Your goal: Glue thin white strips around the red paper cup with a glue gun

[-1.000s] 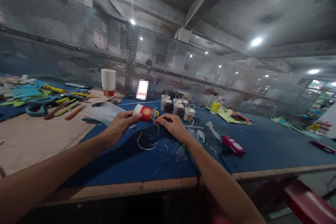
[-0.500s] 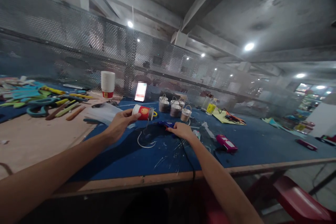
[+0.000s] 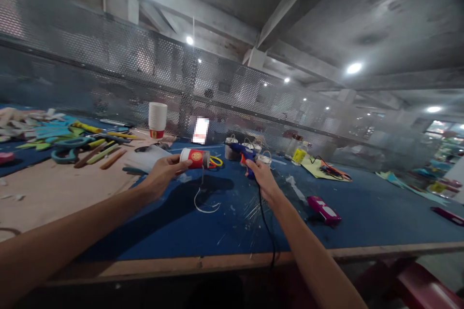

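Hands (image 3: 166,174) around cup (image 3: 196,159) and glue gun (image 3: 245,151)

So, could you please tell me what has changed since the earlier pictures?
The right hand has moved rightward from the red-and-white cup, grasped the blue glue gun and raised it off the table. The left hand still holds the cup sideways; the stack of cups stays put.

Head camera: single view | sat on the person's head, above the worktop (image 3: 362,217) | faced forward and down, quite wide | left hand (image 3: 165,174) and right hand (image 3: 264,178) were near, mesh screen (image 3: 145,65) farther, ceiling (image 3: 366,14) highest
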Tool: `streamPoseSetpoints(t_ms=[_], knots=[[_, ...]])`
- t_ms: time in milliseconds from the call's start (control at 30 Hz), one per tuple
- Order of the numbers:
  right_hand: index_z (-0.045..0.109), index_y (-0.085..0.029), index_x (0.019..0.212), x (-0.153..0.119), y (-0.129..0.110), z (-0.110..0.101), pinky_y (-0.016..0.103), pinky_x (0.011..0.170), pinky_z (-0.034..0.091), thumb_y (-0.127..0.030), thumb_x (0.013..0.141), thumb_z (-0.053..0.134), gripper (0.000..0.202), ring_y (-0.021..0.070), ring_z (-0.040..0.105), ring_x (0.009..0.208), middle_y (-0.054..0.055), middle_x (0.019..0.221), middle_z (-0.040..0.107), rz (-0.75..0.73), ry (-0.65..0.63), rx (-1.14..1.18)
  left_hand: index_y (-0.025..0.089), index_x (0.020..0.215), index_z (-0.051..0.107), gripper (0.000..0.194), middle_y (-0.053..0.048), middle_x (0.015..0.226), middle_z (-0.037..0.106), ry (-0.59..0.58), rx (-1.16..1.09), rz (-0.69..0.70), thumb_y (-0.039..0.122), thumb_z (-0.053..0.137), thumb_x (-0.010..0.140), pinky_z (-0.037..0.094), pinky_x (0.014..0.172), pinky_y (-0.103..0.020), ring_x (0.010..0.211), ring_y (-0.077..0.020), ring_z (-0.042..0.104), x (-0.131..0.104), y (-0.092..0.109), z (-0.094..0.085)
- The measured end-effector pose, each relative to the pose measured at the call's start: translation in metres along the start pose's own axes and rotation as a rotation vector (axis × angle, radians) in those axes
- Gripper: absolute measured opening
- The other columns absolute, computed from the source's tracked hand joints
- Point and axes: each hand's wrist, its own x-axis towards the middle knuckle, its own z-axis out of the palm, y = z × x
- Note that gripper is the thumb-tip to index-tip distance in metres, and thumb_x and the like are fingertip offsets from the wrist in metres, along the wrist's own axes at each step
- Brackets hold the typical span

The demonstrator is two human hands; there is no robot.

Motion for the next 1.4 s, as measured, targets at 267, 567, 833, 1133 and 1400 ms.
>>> streamPoseSetpoints(t_ms=[267,567,833,1133,1400], knots=[[0.061,-0.02,0.083,-0.01,-0.026,0.031,0.025,0.051,0.048,-0.047,0.086,0.069,0.028,0.0116,0.055,0.047,-0.004,0.06,0.061,-0.156,-0.074,0.185,0.018,0.09,0.084,0.034,-0.007,0.086,0.083,0.028,0.017,-0.002,0.037,0.095,0.064,0.054,0.075,-0.034,0.078,-0.0236,0.072,0.014,-0.002,0.021],[0.077,-0.018,0.097,-0.028,-0.015,0.044,0.032,0.061,0.054,-0.044,0.086,0.068,0.03,0.0199,0.064,0.062,0.0,0.063,0.064,-0.201,-0.001,-0.092,0.019,0.093,0.085,0.04,-0.011,0.101,0.084,0.001,-0.092,-0.025,0.038,0.099,0.061,0.058,0.088,-0.035,0.096,-0.0266,0.075,0.002,-0.005,0.012],[0.079,-0.025,0.106,-0.03,0.005,0.046,0.046,0.091,0.061,-0.052,0.089,0.074,0.033,0.0305,0.075,0.089,0.005,0.09,0.079,-0.304,0.055,-0.145,0.017,0.091,0.085,0.043,-0.01,0.091,0.084,0.038,-0.019,-0.031,0.047,0.097,0.062,0.057,0.079,-0.033,0.088,-0.0262,0.074,-0.005,0.004,0.019],[0.078,-0.025,0.096,-0.033,0.005,0.044,0.047,0.087,0.059,-0.059,0.092,0.071,0.035,0.0336,0.075,0.087,0.008,0.082,0.077,-0.404,0.048,-0.331,0.019,0.087,0.086,0.043,-0.01,0.094,0.084,0.013,-0.01,0.003,0.051,0.098,0.06,0.056,0.087,-0.037,0.092,-0.0264,0.072,-0.009,0.006,0.02],[0.076,-0.026,0.093,-0.03,0.008,0.045,0.042,0.081,0.056,-0.064,0.091,0.07,0.038,0.0325,0.073,0.083,0.008,0.077,0.074,-0.364,0.077,-0.46,0.019,0.086,0.085,0.039,-0.009,0.094,0.083,0.045,-0.012,-0.022,0.048,0.098,0.062,0.056,0.083,-0.034,0.09,-0.0256,0.072,-0.007,0.004,0.02]])
